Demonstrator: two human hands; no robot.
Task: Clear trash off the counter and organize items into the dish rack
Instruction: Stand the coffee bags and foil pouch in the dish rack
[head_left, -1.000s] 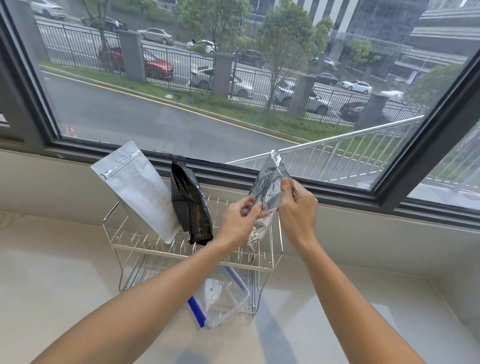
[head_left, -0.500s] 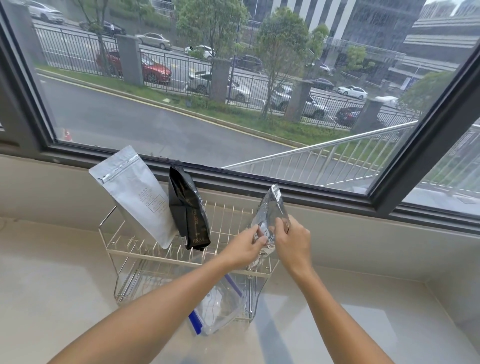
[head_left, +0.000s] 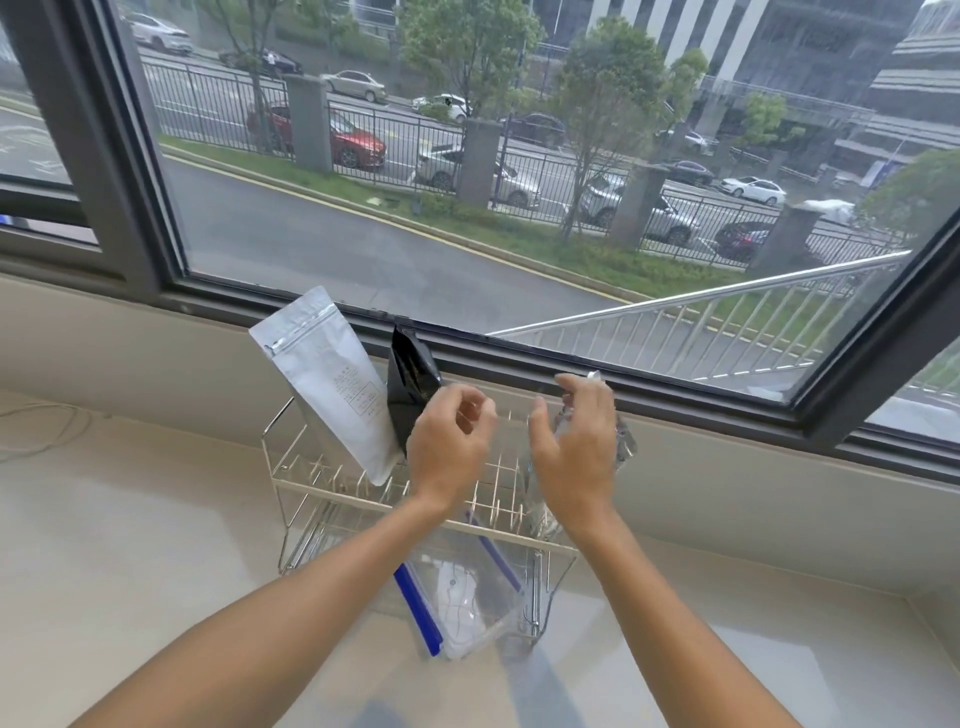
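Observation:
A wire dish rack (head_left: 332, 487) stands on the pale counter (head_left: 130, 551) under the window. A white pouch (head_left: 324, 379) and a black pouch (head_left: 411, 376) lean upright in the upper tier. A silver crinkled pouch (head_left: 625, 441) stands at the rack's right end, mostly hidden behind my right hand (head_left: 571, 452). That hand is spread open just in front of the pouch. My left hand (head_left: 449, 447) hovers over the rack's middle with loosely curled fingers and holds nothing. A clear container with a blue-edged lid (head_left: 467, 608) lies in the lower tier.
The dark window frame (head_left: 675, 384) and the sill wall run close behind the rack. A thin white cable (head_left: 47, 415) lies on the counter at far left. The counter ends at a side wall on the far right (head_left: 935, 618).
Both hands held the silver pouch and lowered it into the rack's right end. Now the fingers have come off it and both hands have drawn slightly apart.

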